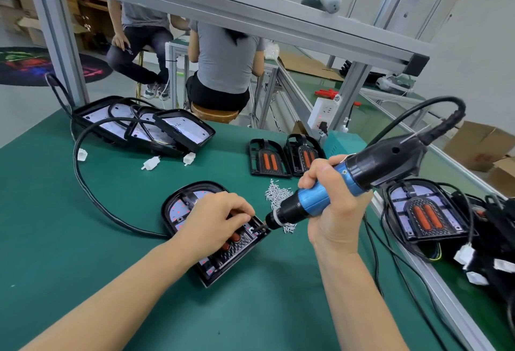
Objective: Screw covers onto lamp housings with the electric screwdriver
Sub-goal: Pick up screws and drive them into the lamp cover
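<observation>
Driving a screw into black arch-shaped plastic lamp housing (178, 205) on green mat (83, 225).
R hand (334, 200) wrapped round blue-black electric screwdriver (315, 200), bit at cover's (237, 242) corner; L hand (217, 216) fingers curled, pinching at the bit tip, resting on cover.

Open green bench (83, 239) lies left and near of the lamp housing (184, 205); a black cable (92, 197) loops across the left. Loose screws (278, 194), two spare covers (267, 161) and stacked housings (145, 124) crowd the far side; finished lamps and wires (426, 211) block the right.
</observation>
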Tool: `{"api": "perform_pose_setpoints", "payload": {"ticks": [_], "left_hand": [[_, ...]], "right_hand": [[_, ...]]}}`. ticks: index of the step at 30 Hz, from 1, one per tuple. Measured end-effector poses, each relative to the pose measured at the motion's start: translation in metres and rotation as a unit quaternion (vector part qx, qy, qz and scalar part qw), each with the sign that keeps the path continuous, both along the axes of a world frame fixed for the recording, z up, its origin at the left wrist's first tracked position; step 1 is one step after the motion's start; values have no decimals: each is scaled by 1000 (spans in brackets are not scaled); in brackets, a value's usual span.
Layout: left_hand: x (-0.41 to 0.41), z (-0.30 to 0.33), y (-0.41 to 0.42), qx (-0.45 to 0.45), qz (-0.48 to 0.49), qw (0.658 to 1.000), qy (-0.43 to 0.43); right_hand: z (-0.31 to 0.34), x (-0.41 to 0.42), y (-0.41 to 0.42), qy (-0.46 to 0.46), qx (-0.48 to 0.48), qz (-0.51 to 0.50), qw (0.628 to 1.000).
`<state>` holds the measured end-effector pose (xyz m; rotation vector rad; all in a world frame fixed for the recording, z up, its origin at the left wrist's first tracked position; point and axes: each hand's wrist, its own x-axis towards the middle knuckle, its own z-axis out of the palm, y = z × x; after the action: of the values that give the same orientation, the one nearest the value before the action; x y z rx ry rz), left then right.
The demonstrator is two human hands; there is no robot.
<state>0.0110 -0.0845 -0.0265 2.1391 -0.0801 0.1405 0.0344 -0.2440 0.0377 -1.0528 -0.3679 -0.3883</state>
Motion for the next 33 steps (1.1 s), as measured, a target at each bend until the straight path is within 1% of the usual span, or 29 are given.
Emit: {"api": "perform_pose_setpoints", "payload": {"ticks": [8, 11, 15, 19, 22, 24, 27, 30, 33], "left_hand": [[-1, -1, -1, 2, -6, 1000, -7], [0, -2, 0, -4, -2, 1000, 1], [3, -2, 2, 2, -3, 1000, 2], [8, 2, 0, 4, 9, 1000, -8], [21, 11, -5, 69, 18, 996, -47], [35, 17, -12, 116, 12, 992, -47], [56, 21, -25, 199, -7, 980, -13], [75, 18, -36, 295, -35, 954, 30], [87, 12, -44, 347, -54, 934, 67]], "right_hand": [[0, -2, 3, -5, -22, 8, 1000], [-1, -2, 3, 2, 10, 8, 1000], [0, 0, -4, 16, 48, -28, 998], [5, 3, -19, 41, 125, -50, 990], [8, 5, -31, 40, 151, -73, 985], [9, 4, -37, 39, 157, -79, 984], [9, 3, -45, 38, 161, -84, 983], [8, 3, -52, 40, 166, -85, 982], [6, 4, -58, 40, 154, -100, 982]]}}
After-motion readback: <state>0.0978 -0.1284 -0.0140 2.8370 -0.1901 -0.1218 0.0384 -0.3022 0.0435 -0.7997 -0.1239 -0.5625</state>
